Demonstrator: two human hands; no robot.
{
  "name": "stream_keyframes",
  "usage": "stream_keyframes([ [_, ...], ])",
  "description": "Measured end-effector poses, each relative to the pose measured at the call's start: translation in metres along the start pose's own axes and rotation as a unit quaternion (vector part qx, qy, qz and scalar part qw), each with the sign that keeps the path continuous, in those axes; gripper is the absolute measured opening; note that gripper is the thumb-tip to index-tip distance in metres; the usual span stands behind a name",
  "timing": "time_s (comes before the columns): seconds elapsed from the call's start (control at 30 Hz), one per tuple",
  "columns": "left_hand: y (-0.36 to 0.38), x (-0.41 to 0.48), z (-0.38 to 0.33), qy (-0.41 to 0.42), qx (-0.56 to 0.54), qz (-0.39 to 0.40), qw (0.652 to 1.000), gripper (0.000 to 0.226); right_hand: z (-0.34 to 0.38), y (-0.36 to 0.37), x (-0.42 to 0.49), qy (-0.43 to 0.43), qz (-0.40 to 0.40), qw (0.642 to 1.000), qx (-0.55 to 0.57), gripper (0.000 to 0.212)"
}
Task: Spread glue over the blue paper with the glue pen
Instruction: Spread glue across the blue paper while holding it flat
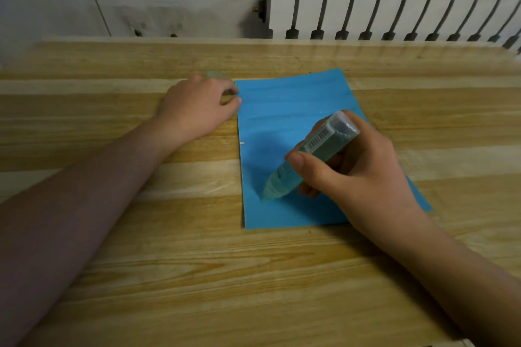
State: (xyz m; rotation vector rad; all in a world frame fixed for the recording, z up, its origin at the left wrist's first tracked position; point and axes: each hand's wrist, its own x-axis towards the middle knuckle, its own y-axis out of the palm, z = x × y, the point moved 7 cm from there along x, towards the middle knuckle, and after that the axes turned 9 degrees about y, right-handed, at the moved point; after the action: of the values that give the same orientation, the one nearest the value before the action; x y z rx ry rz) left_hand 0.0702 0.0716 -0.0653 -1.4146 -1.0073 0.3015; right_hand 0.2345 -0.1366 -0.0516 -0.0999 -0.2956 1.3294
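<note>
A sheet of blue paper (284,110) lies flat on the wooden table (169,276), a little right of centre. My right hand (355,175) grips a translucent green glue pen (307,155) tilted down to the left, its tip touching the paper near the lower left part. Faint shiny streaks cross the upper half of the sheet. My left hand (197,104) rests on the table at the paper's upper left corner, fingers curled, fingertips touching the paper's edge. My right hand hides the sheet's right side.
A small pale greenish object (215,74), perhaps the pen's cap, lies on the table just behind my left hand. A white radiator (394,8) stands against the wall behind the table's far edge (141,39).
</note>
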Motion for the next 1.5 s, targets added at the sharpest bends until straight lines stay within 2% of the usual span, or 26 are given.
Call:
stream_keyframes([
  [0.4,-0.001,-0.001,-0.002,-0.001,-0.002,-0.002,1.0,0.044,0.005,0.003,-0.003,-0.005,0.0,1.0,0.02,0.04],
  [1.0,-0.005,-0.003,-0.006,0.003,-0.016,-0.004,1.0,0.039,0.004,-0.002,-0.003,-0.006,-0.017,1.0,-0.021,0.033],
  [1.5,-0.006,-0.003,-0.009,0.006,-0.01,-0.001,1.0,0.037,0.005,-0.007,-0.004,-0.005,-0.035,0.999,-0.03,0.036],
])
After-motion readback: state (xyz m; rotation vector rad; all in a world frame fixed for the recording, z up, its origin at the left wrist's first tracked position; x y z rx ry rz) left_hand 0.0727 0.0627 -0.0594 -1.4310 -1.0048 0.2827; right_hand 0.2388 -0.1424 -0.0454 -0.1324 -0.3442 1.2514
